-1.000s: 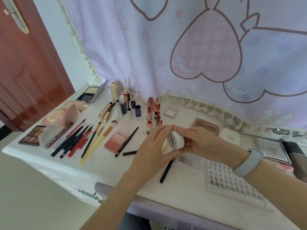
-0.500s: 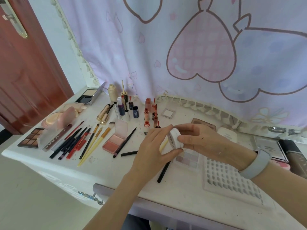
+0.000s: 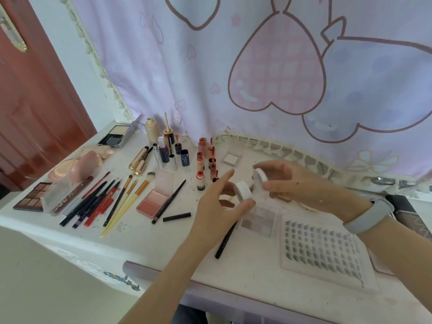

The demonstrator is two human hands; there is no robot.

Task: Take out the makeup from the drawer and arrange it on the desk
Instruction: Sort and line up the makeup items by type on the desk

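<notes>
Single head-worn wide-angle view, looking forward and steeply down from close above the desk (image 3: 145, 244), with both forearms entering from the lower edge and the curtain (image 3: 257, 78) filling the upper frame behind.

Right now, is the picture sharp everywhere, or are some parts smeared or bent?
Head view: the brushes look fairly crisp; the right hand and its white lid are motion-blurred; the door at the left edge leans, bent by the wide lens; daylight is soft, shadows faint.

Heart-print curtain (image 3: 257, 78) behind white desk (image 3: 145, 239) — red-brown door (image 3: 35, 101) at L.
</notes>
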